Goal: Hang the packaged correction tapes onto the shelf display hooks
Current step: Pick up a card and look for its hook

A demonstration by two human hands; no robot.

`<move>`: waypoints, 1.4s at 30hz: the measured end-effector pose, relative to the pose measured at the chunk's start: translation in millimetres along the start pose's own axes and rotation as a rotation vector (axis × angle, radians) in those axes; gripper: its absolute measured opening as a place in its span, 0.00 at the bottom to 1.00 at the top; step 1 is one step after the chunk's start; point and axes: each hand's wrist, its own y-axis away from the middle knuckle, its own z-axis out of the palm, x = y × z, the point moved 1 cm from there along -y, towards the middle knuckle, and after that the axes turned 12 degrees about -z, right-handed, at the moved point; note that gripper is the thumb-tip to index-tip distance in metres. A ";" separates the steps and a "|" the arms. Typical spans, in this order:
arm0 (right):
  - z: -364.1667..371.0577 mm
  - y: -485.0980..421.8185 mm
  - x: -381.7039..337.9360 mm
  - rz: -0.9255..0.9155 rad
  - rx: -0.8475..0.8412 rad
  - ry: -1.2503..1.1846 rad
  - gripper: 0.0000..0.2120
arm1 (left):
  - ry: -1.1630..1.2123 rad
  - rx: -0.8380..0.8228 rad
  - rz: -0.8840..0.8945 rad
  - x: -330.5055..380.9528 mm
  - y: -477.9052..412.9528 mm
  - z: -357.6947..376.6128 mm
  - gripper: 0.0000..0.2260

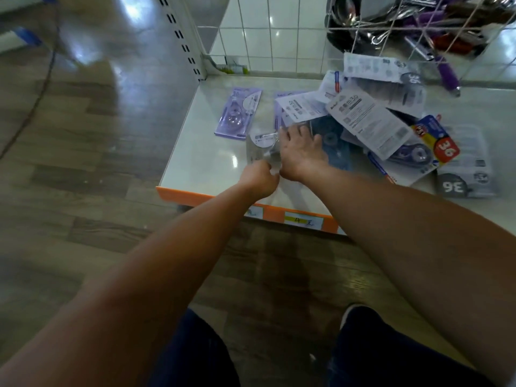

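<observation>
1. Dark trouser legs fill the bottom edge, and both bare forearms stretch out over the wood-look floor towards the shelf.
2. Left hand is curled tight, its fingers pinching the near edge of a clear-fronted correction tape pack that lies on the white shelf.
3. Right hand sits just beside it, fingers straight and spread, palm down on a dark pack, thumb side against the clear one. Blur hides the fingertips.
4. Beyond the left hand, a purple correction tape pack lies flat on the shelf, on its own.
5. Off to the right, a loose pile of correction tape packs overlaps, some face down, some showing "36".
6. Along the shelf front, the orange edge strip carries price labels.
7. At the back, a white wire grid panel stands upright, with a wire basket of utensils at top right.
</observation>
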 end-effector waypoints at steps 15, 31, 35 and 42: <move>2.0 13.2 7.5 0.102 -0.137 -0.103 0.35 | 1.095 -0.172 -0.446 -4.4 15.6 24.7 0.06; -46.9 32.4 -5.5 0.240 0.125 -0.981 0.12 | 1.006 -0.323 -0.421 -8.4 43.7 14.1 0.15; -61.4 40.4 -14.0 0.263 0.167 -1.161 0.12 | 1.085 -0.357 -0.331 -11.6 61.1 -10.3 0.17; -106.3 122.3 -47.0 0.351 0.058 -1.390 0.08 | 1.015 -0.448 -0.324 -16.2 155.6 -83.0 0.14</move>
